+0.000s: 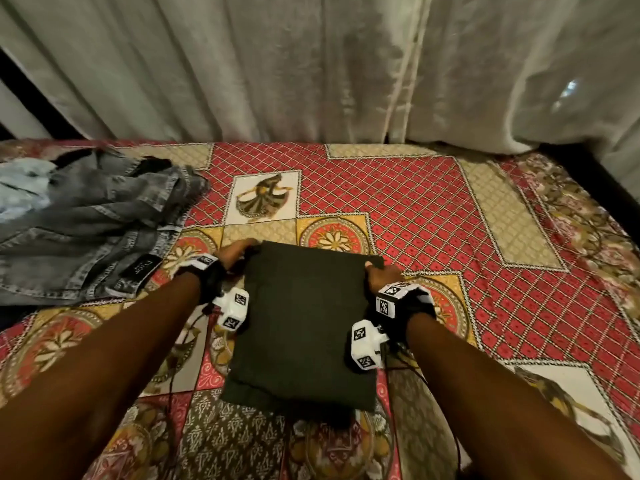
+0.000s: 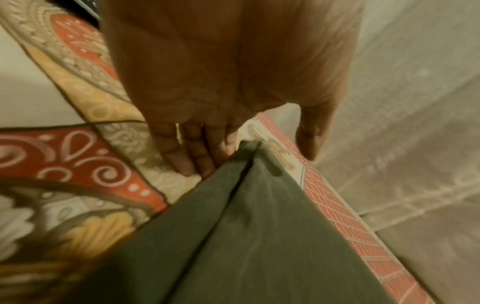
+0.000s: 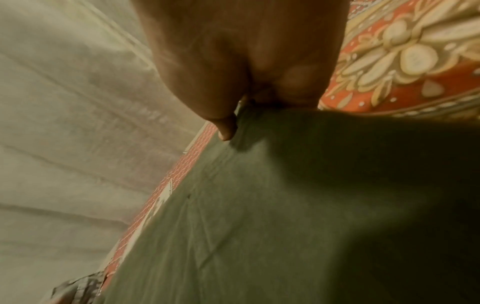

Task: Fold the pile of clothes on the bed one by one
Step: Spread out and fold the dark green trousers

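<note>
Pinching folded dark garment (image 1: pixel 304 327) at far corners w/ both grips, left hand (image 1: pixel 235 252) & right hand (image 1: pixel 382 275).

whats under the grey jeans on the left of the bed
The grey jeans lie crumpled on the patterned bedspread. A pale blue garment shows at their far left edge, and a bit of black fabric shows at their far edge. What else they cover is hidden.

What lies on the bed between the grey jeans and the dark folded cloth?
In the head view, only the left hand and patterned bedspread separate the grey jeans from the dark folded cloth.
</note>
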